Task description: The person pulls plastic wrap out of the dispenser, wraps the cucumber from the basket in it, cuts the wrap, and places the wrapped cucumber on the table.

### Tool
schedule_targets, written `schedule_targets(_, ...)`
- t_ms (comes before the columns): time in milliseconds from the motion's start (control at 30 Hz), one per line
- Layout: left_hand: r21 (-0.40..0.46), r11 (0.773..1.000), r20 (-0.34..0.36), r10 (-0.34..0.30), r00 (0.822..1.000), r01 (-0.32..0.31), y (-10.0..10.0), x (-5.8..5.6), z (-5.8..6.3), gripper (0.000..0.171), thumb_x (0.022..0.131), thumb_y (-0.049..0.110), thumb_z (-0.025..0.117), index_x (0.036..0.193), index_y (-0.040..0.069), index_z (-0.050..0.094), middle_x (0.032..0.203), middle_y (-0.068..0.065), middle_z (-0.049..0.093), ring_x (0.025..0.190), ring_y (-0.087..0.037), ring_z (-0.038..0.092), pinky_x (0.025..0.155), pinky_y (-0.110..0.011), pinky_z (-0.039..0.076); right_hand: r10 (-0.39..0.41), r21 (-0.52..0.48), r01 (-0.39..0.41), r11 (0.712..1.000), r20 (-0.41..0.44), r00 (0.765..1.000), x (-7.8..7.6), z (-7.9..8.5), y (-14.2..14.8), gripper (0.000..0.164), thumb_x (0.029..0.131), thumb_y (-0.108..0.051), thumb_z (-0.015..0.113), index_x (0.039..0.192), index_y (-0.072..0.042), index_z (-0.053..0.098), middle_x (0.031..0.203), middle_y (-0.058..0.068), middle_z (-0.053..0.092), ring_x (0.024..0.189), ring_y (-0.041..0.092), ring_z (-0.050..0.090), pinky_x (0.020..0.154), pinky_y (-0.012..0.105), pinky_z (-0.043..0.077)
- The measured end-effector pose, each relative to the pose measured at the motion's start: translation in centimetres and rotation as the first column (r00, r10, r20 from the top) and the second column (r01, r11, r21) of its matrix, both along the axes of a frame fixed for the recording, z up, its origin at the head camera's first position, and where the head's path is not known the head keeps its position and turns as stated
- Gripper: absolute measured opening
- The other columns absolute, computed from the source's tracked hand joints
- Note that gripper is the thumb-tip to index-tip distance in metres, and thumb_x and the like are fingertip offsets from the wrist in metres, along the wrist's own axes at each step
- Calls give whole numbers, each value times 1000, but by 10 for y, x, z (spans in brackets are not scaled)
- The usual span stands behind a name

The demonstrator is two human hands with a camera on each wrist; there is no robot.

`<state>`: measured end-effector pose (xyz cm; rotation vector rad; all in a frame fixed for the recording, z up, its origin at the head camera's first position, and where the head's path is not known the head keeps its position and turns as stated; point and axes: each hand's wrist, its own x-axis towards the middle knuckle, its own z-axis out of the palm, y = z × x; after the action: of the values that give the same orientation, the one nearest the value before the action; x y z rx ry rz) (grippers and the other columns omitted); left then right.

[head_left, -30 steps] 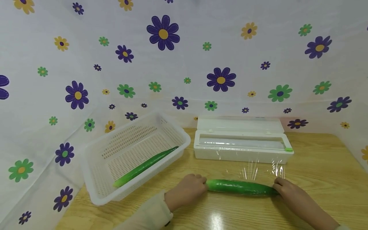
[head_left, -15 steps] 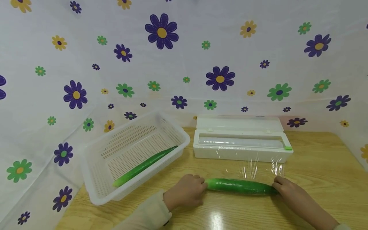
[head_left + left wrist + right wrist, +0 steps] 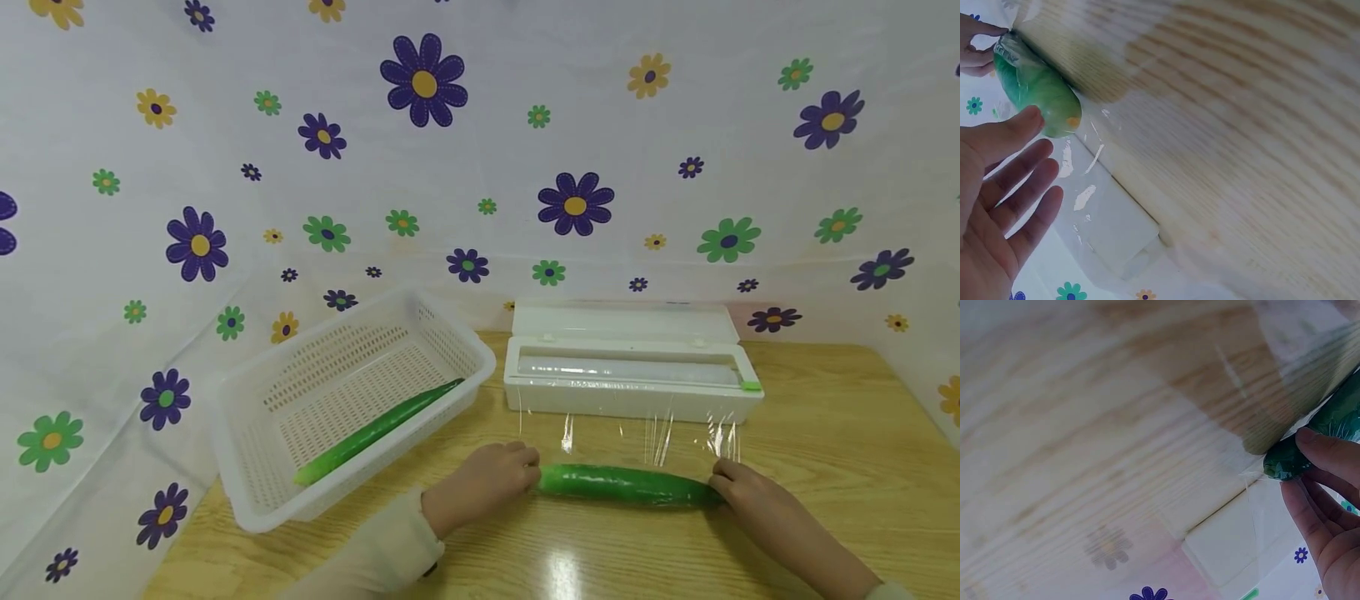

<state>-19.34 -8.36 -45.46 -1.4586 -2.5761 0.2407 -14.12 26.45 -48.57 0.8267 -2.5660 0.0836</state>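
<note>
A white cloth printed with purple, green and yellow flowers [image 3: 450, 167] hangs at the far side of a pale wood-grain table [image 3: 832, 433]. A long green cucumber under clear film [image 3: 626, 486] lies crosswise at the near side of the table, between the hands. The right hand [image 3: 761, 504] pinches its dark right end between thumb and fingers; the left hand [image 3: 483, 487] is at the paler left end, its fingers loosely bent and not closed round it. Clear plastic film [image 3: 652, 442] runs from the cucumber to a long white plastic box [image 3: 630, 406] on the far side, which has its lid [image 3: 622, 323] raised and a translucent roll [image 3: 630, 369] inside. To the left, a white perforated basket [image 3: 390, 458] holds another green cucumber [image 3: 382, 429].

Good handling here likely means rolling both ends evenly, keeping the film lightly taut and square to the box, and smoothing creases outward; uneven pull could skew it, especially near the right hand, where bright creases gather.
</note>
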Motion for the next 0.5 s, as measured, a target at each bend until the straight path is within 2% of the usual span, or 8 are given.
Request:
schedule_targets(67,16,1000,32,0,999,0,0,-2,0,7,86,21,65,92,19,69,95,8,66,83,-3,60,68,-10,47,-3,5,3,1000,0,1000,0,0,-1,29,51,-1,86,72,-4,67,78,1,57,67,12,57,59,19,53)
schedule_targets(133,31,999,72,7,997,-9,-1,-4,0,5,87,20,64,91,18,66,93,7,66,81,-4,61,68,-11,48,-1,10,1,1000,2,1000,0,0,-1,29,51,-1,86,72,-4,67,78,1,57,67,12,57,59,19,53)
schedule_targets(233,66,997,157,40,987,-51,-2,-7,-2,5,88,20,63,91,17,65,92,6,68,80,-4,63,68,-13,50,-2,15,2,1000,-3,1000,0,0,-1,30,50,0,86,72,-3,67,78,2,57,68,12,57,59,19,53)
schedule_targets(367,132,982,310,87,947,-133,-4,-12,-4,5,89,18,62,91,17,66,92,6,70,81,-4,64,71,-13,50,4,19,-4,1000,2,1000,-1,1,-1,29,51,0,86,72,-3,66,77,2,57,67,12,57,59,18,52)
schedule_targets(500,195,964,413,87,907,-181,-4,-17,-5,7,90,16,62,89,16,68,88,6,70,79,-3,63,73,-12,49,6,26,-6,1000,7,1000,-1,1,0,29,51,-1,86,73,-3,66,77,2,57,68,12,56,59,19,52)
